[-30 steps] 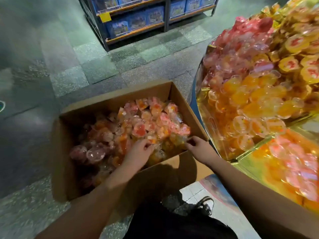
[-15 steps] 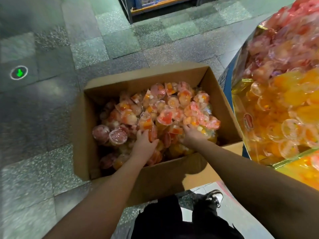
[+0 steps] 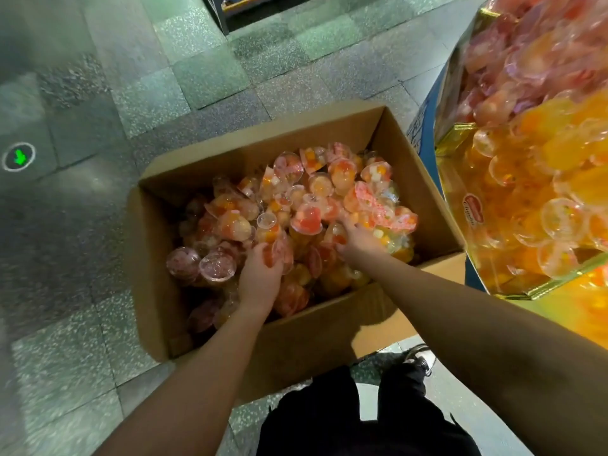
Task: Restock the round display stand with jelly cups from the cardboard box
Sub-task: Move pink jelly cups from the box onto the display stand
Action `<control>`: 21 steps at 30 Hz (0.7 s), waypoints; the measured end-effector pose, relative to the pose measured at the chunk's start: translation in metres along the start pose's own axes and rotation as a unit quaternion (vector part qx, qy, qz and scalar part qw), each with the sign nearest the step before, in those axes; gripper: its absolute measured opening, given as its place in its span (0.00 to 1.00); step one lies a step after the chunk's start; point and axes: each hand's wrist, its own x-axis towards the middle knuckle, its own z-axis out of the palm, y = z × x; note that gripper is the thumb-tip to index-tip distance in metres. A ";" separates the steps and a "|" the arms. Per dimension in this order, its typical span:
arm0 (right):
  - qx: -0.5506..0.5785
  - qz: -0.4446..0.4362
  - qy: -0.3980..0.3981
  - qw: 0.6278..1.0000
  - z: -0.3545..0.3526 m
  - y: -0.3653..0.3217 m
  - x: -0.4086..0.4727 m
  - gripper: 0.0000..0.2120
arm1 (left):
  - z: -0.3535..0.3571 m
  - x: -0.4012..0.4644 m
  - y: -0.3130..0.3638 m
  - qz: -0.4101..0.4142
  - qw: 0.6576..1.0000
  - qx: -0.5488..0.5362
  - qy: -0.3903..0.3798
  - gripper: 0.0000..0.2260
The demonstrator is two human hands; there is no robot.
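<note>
An open cardboard box (image 3: pixel 316 337) stands on the floor, heaped with several clear jelly cups (image 3: pixel 306 205) in red, pink and orange. Both my hands are down in the pile. My left hand (image 3: pixel 258 279) curls its fingers round a red jelly cup (image 3: pixel 279 255) near the box's middle. My right hand (image 3: pixel 357 238) digs among the cups further right, its fingertips buried under them. The round display stand (image 3: pixel 513 291) rises at the right, its gold-edged tiers loaded with orange and pink cups.
Speckled grey floor tiles surround the box. A green arrow mark (image 3: pixel 19 157) glows on the floor at the left. The foot of a shelf unit (image 3: pixel 230 8) shows at the top. My dark trousers and a shoe (image 3: pixel 418 360) are just below the box.
The view swung left and down, so the box now fills the middle. My right hand left the box's near-right rim and pushed into the cups; my left hand stayed in the pile.
</note>
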 end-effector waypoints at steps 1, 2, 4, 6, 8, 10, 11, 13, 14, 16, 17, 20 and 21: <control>0.031 0.000 0.002 1.000 -0.010 0.004 -0.010 0.30 | -0.004 -0.006 0.002 -0.001 1.000 -0.021 -0.002 0.16; 0.062 -0.004 -0.005 0.998 -0.021 0.008 -0.021 0.28 | -0.006 -0.012 0.005 -0.007 0.999 -0.047 -0.006 0.16; 0.130 -0.010 -0.032 0.991 -0.041 0.020 -0.048 0.25 | -0.008 -0.023 0.016 -0.043 0.991 -0.126 -0.027 0.19; 0.217 0.000 -0.036 0.976 -0.058 0.039 -0.072 0.23 | -0.003 -0.036 0.034 -0.075 0.965 -0.242 -0.067 0.21; 0.323 0.011 -0.032 0.946 -0.070 0.061 -0.099 0.21 | 0.007 -0.050 0.060 -0.086 0.933 -0.327 -0.119 0.16; 0.442 0.017 -0.037 0.896 -0.078 0.085 -0.127 0.19 | 0.024 -0.062 0.085 -0.074 0.915 -0.357 -0.171 0.16; 0.492 0.019 -0.041 0.869 -0.081 0.098 -0.141 0.17 | 0.033 -0.069 0.096 -0.065 0.910 -0.359 -0.194 0.16; 0.555 0.040 -0.035 0.830 -0.089 0.126 -0.166 0.14 | 0.055 -0.080 0.119 -0.052 0.903 -0.353 -0.239 0.15; 0.582 0.054 -0.022 0.811 -0.093 0.140 -0.176 0.14 | 0.066 -0.087 0.132 -0.053 0.901 -0.347 -0.256 0.15; 0.621 0.079 0.009 0.779 -0.101 0.170 -0.193 0.19 | 0.090 -0.101 0.155 -0.047 0.901 -0.326 -0.283 0.16; 0.636 0.089 0.022 0.766 -0.105 0.186 -0.200 0.20 | 0.103 -0.108 0.166 -0.037 0.902 -0.311 -0.297 0.15; 0.698 0.095 0.056 0.707 -0.118 0.226 -0.222 0.15 | 0.141 -0.131 0.196 -0.012 0.900 -0.283 -0.332 0.11; 0.709 0.096 0.066 0.695 -0.122 0.239 -0.228 0.14 | 0.154 -0.139 0.206 -0.007 0.899 -0.272 -0.343 0.10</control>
